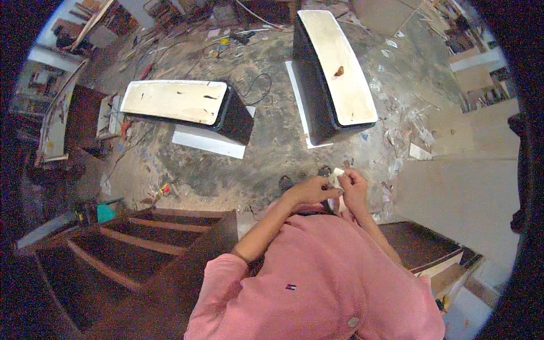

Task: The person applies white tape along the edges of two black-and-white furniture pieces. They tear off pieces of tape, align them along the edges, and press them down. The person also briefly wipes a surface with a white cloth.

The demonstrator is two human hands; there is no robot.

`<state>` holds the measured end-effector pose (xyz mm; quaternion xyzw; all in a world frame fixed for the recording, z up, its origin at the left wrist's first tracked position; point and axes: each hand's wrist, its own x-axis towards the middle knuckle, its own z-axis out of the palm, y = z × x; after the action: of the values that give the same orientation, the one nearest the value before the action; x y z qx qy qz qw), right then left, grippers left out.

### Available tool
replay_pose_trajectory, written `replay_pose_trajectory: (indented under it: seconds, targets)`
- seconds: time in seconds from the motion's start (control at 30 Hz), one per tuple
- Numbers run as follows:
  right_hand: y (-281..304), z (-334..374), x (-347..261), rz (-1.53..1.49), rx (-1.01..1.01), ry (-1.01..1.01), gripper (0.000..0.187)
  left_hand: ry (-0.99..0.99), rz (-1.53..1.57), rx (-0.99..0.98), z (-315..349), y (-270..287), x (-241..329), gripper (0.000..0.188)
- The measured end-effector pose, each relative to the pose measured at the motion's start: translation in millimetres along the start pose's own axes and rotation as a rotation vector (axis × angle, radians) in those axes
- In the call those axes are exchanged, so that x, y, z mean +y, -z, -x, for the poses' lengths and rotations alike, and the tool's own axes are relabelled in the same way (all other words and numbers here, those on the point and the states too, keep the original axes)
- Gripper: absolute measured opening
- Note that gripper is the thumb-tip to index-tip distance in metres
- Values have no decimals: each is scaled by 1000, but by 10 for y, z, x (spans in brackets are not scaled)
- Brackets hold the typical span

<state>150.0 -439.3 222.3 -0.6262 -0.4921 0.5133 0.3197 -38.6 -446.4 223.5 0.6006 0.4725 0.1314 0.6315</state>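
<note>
A small, pale cream, crumpled scrap (338,171) is held up in front of my waist; whether it is cloth or paper I cannot make out. My right hand (355,187) pinches it from the right, fingers curled. From the left, my left hand (315,191) closes on the scrap's lower part, its fingertips close to the right hand's. Something whitish shows below, between the two hands, too small to name. Farther off stand two dark, box-shaped pieces with cream tops: a lower one (175,101) on the left and a taller one (338,68) on the right. Neither hand touches them.
White sheets (208,143) lie under the dark pieces. A brown slatted wooden frame (153,238) is at the near left, and a dark cabinet (419,246) at the near right. Scraps, a cable (266,79) and a red-handled tool (126,129) litter the floor. Boards lean along the right side.
</note>
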Motion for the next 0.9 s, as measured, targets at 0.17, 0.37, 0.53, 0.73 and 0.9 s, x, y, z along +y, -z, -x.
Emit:
replay_pose_trajectory:
  seconds: [0.17,0.37,0.53,0.73,0.9]
  targets:
    - [-64,-72,-217,-39,-25,17,17,-42,117,112,-92,1,-105,54]
    - [-91,-40,-228,-60,-3,-45,14,52,141,-96,-106,129,-171,46]
    - [-54,-80,-133,-285,-1,-84,13,-102,226,-39,-27,124,-54,37]
    - [-78,-234,-136,-408,90,-66,13,-50,125,18,-21,223,-2,37]
    - [64,-318,-38,-396,20,-76,8,-79,95,-15,-107,65,-203,37]
